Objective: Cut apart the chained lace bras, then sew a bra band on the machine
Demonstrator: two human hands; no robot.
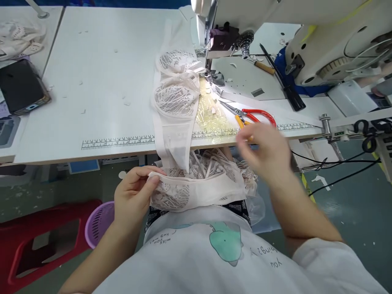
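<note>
My left hand (134,192) is closed on the end of a pale lace bra (196,190) that lies across my lap below the table edge. Another lace bra (176,92) lies on the white table (101,81), its band hanging over the front edge and one end under the sewing machine's presser foot (214,75). My right hand (265,151) is blurred in the air just in front of the table edge, close to the red-handled scissors (252,116); its fingers look curled, and I cannot make out whether it holds anything.
The white sewing machine (275,28) fills the upper right. A ruler strip (122,142) runs along the table's front edge. A dark phone (21,85) lies at far left. A purple basket (99,222) and a red stool (39,245) stand on the floor left.
</note>
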